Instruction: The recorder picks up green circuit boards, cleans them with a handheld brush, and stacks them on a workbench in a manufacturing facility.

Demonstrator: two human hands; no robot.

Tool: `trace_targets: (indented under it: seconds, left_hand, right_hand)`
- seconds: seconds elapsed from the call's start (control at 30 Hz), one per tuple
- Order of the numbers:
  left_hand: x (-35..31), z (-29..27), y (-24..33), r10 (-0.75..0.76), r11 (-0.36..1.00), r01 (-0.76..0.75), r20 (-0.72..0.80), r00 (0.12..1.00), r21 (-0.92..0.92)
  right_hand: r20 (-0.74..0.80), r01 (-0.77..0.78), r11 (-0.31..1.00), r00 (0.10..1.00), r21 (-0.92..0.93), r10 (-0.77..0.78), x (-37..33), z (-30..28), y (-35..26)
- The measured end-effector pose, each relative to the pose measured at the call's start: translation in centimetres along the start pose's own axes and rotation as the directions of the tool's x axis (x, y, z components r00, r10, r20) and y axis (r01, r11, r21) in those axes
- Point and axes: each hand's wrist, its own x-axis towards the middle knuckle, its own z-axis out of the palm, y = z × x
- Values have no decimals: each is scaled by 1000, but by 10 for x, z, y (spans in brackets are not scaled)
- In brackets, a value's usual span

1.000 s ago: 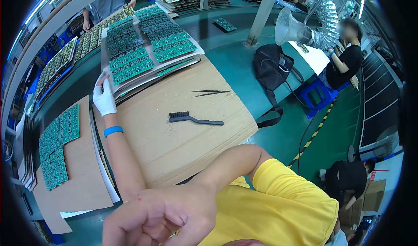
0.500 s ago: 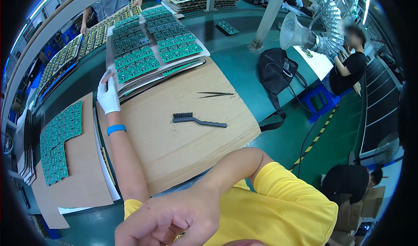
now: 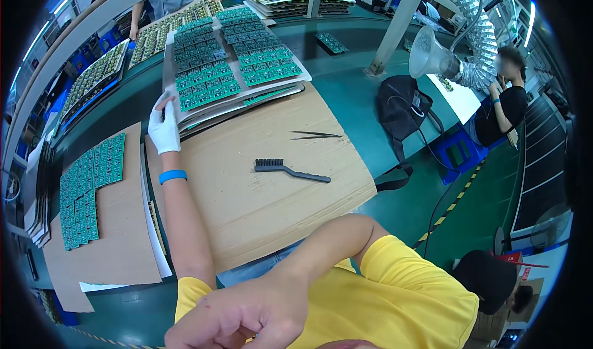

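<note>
My left hand (image 3: 164,126), in a white glove with some fingertips bare and a blue band on the wrist, is at the left edge of a stack of green circuit boards (image 3: 210,92) on pale sheets. Its fingers look apart, with nothing visible between them. My right hand (image 3: 241,312) is bare and close to the camera at the lower edge. Its fingers are curled, and whatever they hold is hidden. On the cardboard sheet (image 3: 247,219) before me lie a black brush (image 3: 290,171) and dark tweezers (image 3: 315,135).
More green boards (image 3: 80,216) lie on cardboard at the left. A black bag (image 3: 401,105) rests on the green table's right side, near a blue stool (image 3: 460,154). A clear extraction hood (image 3: 432,55) hangs above. Other people work at the back and right.
The view has shifted, so the table's things appear farther right. My left hand stays by the board stack, and my right hand remains curled. The person at the lower right has changed posture.
</note>
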Motion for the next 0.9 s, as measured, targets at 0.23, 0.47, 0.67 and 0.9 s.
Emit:
trace_targets:
  seconds: [0.23,0.47,0.67,0.9]
  left_hand:
    - [0,-1,-1,-13,1000,13,-11,1000,-15]
    - [0,0,-2,32,998,-31,-1,1000,49]
    - [0,-1,4,12,1000,-11,-10,1000,12]
    - [0,4,1,-3,1000,4,-24,1000,7]
  right_hand:
    - [21,22,997,1000,-72,-20,2,-1,-1]
    - [48,-34,991,998,-129,40,6,-11,-10]
    - [46,44,994,998,-104,-39,5,-7,-14]
    - [-138,-96,809,990,-580,18,-24,-20,-72]
